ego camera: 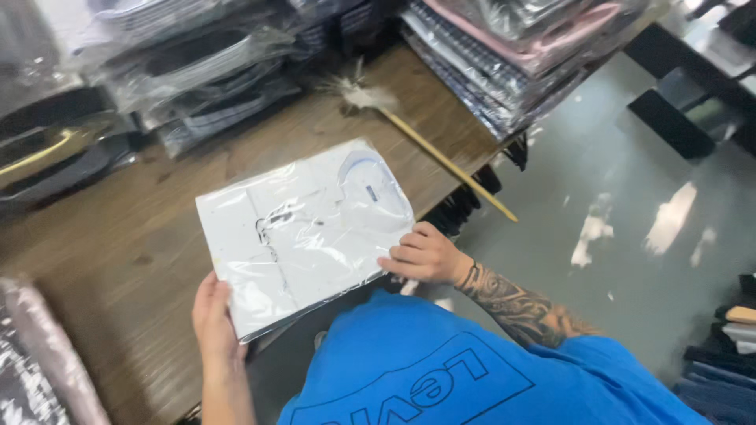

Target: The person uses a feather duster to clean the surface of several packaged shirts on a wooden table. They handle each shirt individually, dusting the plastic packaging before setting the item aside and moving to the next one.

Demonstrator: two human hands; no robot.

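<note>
A folded white shirt in a clear plastic bag lies partly over the front edge of a brown wooden table. My left hand grips the bag's near left corner. My right hand holds the bag's near right edge, just below the shirt's collar. Both hands keep the pack flat between them.
Stacks of bagged shirts fill the table's back and right side, with darker packs at the back left. A feather duster with a long wooden handle lies behind the white pack. Pinkish packs sit at the near left. Grey floor lies to the right.
</note>
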